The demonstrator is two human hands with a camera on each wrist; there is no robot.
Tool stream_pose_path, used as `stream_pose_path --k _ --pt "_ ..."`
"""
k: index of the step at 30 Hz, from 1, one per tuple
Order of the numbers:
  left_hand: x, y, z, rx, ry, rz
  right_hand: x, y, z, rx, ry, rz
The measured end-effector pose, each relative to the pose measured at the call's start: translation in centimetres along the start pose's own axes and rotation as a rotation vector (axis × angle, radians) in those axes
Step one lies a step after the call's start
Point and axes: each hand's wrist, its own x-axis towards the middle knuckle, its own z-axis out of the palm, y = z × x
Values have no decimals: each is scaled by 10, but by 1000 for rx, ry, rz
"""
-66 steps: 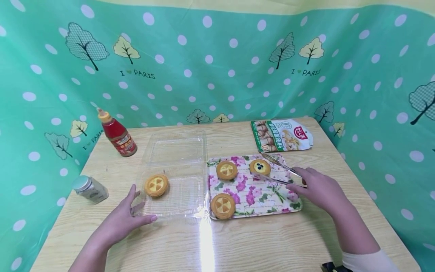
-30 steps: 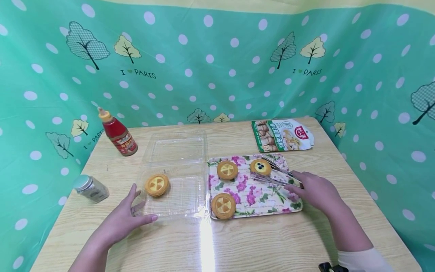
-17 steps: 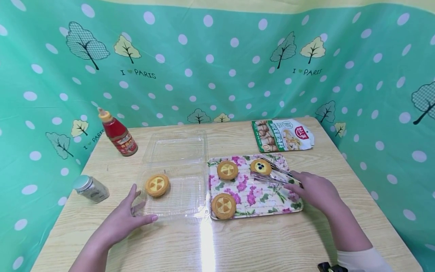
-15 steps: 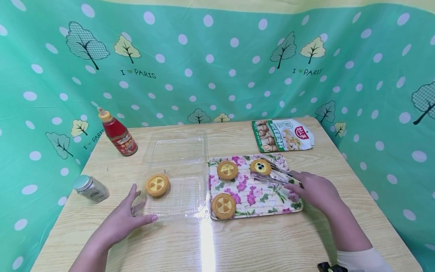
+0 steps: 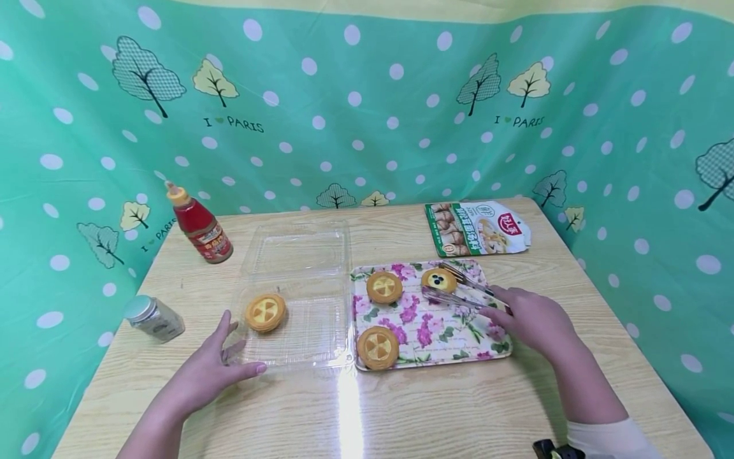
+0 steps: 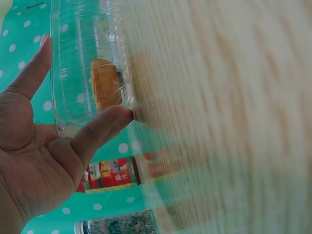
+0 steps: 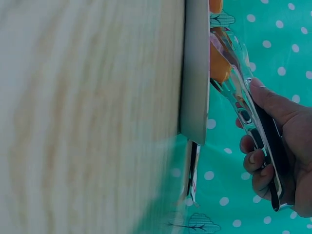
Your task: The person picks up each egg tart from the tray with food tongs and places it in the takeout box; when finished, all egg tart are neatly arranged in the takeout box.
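My right hand (image 5: 536, 322) grips metal tongs (image 7: 265, 129) with dark handle inlays. In the head view their two arms lie on either side of a tart topped with dark berries (image 5: 438, 280), at the back of a floral tray (image 5: 459, 338). My left hand (image 5: 209, 366) is spread at the near left corner of a clear plastic clamshell box (image 5: 304, 338), its lid folded back. In the left wrist view the thumb and fingers lie along the box's sides, not curled round it. One tart (image 5: 265, 312) sits in the box's left part.
Two more tarts, a back one (image 5: 384, 287) and a front one (image 5: 377, 348), are on the tray's left side. A red sauce bottle (image 5: 203, 233) and a lidded jar (image 5: 155, 319) stand at the left. A food packet (image 5: 477, 228) lies behind the tray.
The tongs' arms have drawn closer together around the berry tart, and the right hand has shifted slightly left. The left hand and the box look unmoved.
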Motion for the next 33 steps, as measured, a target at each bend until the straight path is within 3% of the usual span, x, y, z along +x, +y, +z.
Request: stream_pose_path --k 10,33 --pt "0 0 0 -5 4 14 0 1 2 13 -17 11" --pt "1 1 0 0 -2 6 2 -4 -2 19 36 -28"
